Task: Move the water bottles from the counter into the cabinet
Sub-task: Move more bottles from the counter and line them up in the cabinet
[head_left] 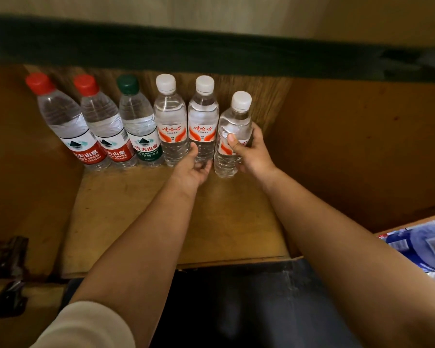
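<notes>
Upright on the cabinet shelf (pixel 141 222), the white-capped bottle (pixel 232 136) stands gripped in the right hand (pixel 251 154), just right of the row; the left hand (pixel 195 167) cups its neighbour bottle (pixel 202 121).

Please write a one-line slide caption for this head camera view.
Both hands set white-capped bottles: right hand grips the sixth bottle, left hand holds the fifth bottle.
</notes>
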A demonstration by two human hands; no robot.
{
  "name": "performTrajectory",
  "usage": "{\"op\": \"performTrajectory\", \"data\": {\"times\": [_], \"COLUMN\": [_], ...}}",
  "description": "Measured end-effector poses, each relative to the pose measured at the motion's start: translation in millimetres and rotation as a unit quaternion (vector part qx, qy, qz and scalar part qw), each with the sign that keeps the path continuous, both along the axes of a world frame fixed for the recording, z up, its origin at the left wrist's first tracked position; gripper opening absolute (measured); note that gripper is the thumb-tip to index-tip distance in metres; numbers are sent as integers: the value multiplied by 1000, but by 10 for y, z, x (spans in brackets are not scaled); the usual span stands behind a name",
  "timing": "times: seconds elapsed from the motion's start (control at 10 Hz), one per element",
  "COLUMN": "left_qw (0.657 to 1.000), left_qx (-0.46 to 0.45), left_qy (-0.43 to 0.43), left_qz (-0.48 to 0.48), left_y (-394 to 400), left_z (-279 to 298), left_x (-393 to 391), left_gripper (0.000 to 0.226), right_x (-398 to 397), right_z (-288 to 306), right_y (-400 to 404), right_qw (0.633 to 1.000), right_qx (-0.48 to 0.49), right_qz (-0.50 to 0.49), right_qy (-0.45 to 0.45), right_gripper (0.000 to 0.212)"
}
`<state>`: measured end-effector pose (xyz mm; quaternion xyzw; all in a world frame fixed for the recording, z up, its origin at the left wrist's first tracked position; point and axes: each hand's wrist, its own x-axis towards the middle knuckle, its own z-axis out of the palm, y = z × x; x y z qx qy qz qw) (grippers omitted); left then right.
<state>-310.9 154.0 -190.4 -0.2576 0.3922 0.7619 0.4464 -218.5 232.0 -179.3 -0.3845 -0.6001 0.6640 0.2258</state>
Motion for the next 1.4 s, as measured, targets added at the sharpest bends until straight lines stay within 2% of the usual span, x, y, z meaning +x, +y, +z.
{"op": "performTrajectory", "data": {"times": [0.1, 0.2, 0.3, 0.4, 0.5, 0.6, 0.7, 0.8, 1.0, 1.2, 1.3, 1.4], "left_qw": [984, 802, 516, 383, 287, 264, 273, 299, 324, 318, 363, 367], "left_qx": [-59, -248, -299, -285, -296, -303, -300, -304, -351, -309, -251, -251], "left_qy": [95, 452, 787, 857, 847, 849, 850, 831, 772, 780, 757, 772], "left_qz": [-142, -302, -160, -195, -336, -343, -337, -356, -418, -442, -481, -454], "left_y": [-56, -178, -223, -56, 97, 127, 138, 139, 120, 254, 373, 428], "left_z": [93, 357, 762, 1043, 1086, 1088, 1082, 1064, 1040, 1125, 1101, 1109], "left_x": [-16, -116, -332, -529, -640, -687, -678, -677, -716, -548, -448, -386], "left_gripper": [26, 18, 20, 30, 36, 36, 35, 34, 34, 53, 47, 46], "right_x": [-42, -52, -55, -71, -85, -137, -209, -264, -306, -296, -271, -257], "right_z": [-5, -8, -7, -3, -14, -13, 15, 46, 43, 48, 32, 3], "right_y": [10, 21, 20, 16, 25, 39, 73, 111, 129, 157, 167, 158], "right_qw": [1000, 1000, 1000, 1000, 1000, 999, 999, 999, 999, 999, 999, 999], "right_qx": [2, 3, 4, 2, 2, 1, -3, -2, -1, -14, -19, -12], "right_qz": [-2, -8, -11, -13, -22, -36, -48, -50, -54, -44, -39, -30], "right_qy": [2, 4, 6, 2, 7, 13, 10, 9, 5, 1, 6, -3], "right_gripper": [66, 67, 67, 66, 66, 67, 68, 70, 61, 60, 62, 67]}}
